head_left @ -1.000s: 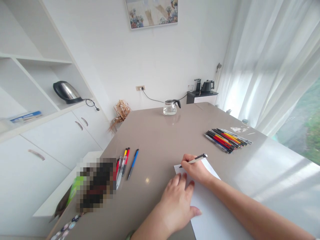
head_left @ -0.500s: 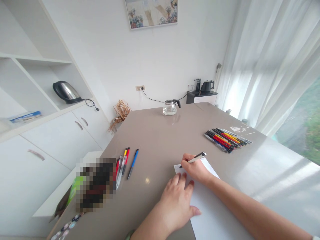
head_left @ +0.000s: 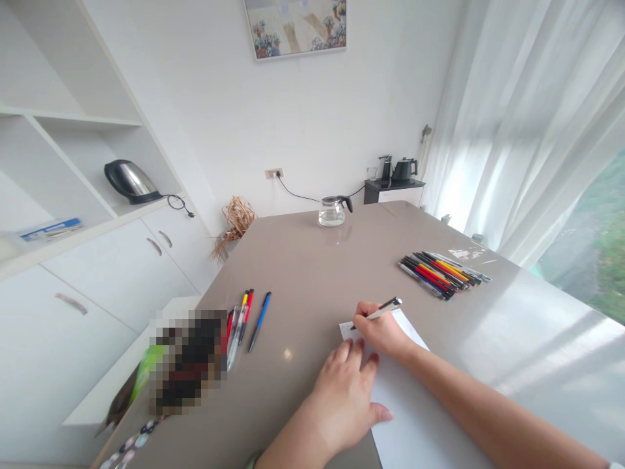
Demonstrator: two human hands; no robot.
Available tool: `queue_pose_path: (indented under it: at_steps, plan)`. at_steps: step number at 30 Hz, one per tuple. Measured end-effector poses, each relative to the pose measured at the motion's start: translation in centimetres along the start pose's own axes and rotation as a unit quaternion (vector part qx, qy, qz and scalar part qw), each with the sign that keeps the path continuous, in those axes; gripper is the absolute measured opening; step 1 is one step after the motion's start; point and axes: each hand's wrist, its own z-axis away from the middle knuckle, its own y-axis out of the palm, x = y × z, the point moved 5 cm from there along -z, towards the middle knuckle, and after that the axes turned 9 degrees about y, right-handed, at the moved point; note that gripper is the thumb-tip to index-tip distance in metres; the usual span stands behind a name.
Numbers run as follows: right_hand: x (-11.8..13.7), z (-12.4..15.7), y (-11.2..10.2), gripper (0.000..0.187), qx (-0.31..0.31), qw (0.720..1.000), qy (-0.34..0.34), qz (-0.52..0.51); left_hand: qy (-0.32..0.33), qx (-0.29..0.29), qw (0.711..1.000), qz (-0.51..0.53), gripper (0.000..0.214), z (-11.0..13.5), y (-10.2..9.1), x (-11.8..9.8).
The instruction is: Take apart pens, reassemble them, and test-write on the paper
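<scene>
A white pen with a black clip (head_left: 383, 310) is gripped in my right hand (head_left: 378, 330), its tip touching the upper left of a white sheet of paper (head_left: 405, 404). Faint marks show near the paper's top edge. My left hand (head_left: 344, 394) lies flat with fingers spread, across the paper's left edge and the table. To the left on the table lie a blue pen (head_left: 260, 321) and a few red, yellow and clear pens (head_left: 239, 326). At the right, beyond my right hand, several pens (head_left: 442, 273) lie side by side in a bunch.
On the brown table (head_left: 293, 267), a glass pot with water (head_left: 332, 213) stands near the far edge. A pixelated dark item (head_left: 190, 361) and a beaded strap (head_left: 131, 446) lie at the left edge. A steel kettle (head_left: 131, 181) sits on the shelf; white curtains (head_left: 508, 130) hang right.
Both hands stay in nearly the same place, with the pen still on the paper. The view has shifted very slightly.
</scene>
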Motion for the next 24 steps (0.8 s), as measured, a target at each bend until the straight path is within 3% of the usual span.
queue_pose_path:
  at_steps: [9, 12, 15, 21, 24]
  plan:
    - [-0.2, -0.1, -0.1, 0.014, -0.021, 1.000, 0.002, -0.015, -0.003, 0.014, 1.000, -0.002, 0.064, 0.0, 0.1, 0.0]
    - [-0.8, -0.4, -0.6, 0.018, -0.016, 0.995, 0.038, -0.090, -0.008, 0.021, 1.000, -0.011, 0.063, 0.1, 0.3, 0.1]
    - [-1.4, -0.8, -1.5, 0.033, -0.021, 0.984, 0.069, -0.162, -0.011, 0.020, 1.000, -0.011, 0.065, 0.1, 0.5, 0.3]
    - [-1.1, -1.4, -2.8, 0.022, 0.033, 0.931, 0.066, -0.359, -0.023, 0.032, 0.999, 0.004, 0.068, 0.1, 0.8, 0.6]
    - [-1.0, -1.5, -3.5, 0.030, 0.026, 0.893, 0.076, -0.442, -0.024, 0.040, 0.999, 0.004, 0.068, 0.0, 0.7, 0.5]
